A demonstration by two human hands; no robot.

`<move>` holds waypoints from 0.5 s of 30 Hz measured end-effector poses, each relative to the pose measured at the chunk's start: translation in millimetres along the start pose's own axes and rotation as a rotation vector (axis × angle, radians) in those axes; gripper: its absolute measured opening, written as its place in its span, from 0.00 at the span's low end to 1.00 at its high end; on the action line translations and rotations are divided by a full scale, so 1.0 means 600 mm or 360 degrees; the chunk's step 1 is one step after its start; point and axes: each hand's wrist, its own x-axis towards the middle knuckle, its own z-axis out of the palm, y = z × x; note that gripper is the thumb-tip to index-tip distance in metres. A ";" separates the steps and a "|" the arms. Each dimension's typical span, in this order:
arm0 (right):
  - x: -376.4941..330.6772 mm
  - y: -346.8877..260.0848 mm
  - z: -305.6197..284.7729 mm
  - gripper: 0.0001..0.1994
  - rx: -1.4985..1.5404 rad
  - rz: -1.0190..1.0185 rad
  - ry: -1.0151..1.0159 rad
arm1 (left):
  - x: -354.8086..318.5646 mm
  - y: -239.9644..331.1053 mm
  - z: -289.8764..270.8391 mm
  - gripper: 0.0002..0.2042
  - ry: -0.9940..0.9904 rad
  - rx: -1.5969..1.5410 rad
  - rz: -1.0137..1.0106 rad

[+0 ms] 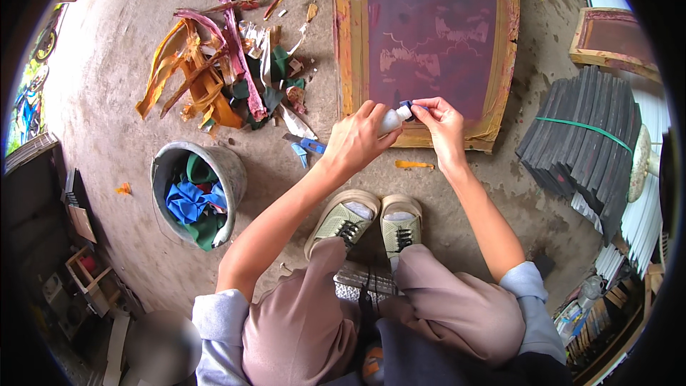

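Both hands above wooden screen frame (427, 50): left hand (357, 139) closed around small white bottle (391, 120), right hand (443, 125) pinching its blue cap (409, 104).

A small white bottle (392, 120) with a blue cap (407, 104) is held before the wooden-framed purple printing screen (429, 36).

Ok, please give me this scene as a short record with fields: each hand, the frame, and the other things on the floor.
left hand: holds a small white bottle
right hand: fingers at the blue cap of the bottle
printing frame: wooden, purple mesh, flat on the floor ahead of the hands
bucket: grey, with blue and green rags inside
scrap pile: orange, pink and green strips, left of the frame
dark slats: bundle tied with a green band, at the right
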 end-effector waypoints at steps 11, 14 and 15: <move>-0.019 0.006 0.017 0.08 -0.0353 -0.0184 0.0076 | 0.003 0.006 0.011 0.17 0.0030 0.0356 0.0133; -0.017 0.010 0.016 0.08 -0.0327 -0.0184 0.0058 | 0.002 -0.004 0.010 0.18 0.0035 0.0276 0.0121; -0.008 0.013 0.011 0.08 -0.0266 -0.0209 0.0038 | 0.000 -0.009 0.011 0.18 0.0039 0.0230 0.0116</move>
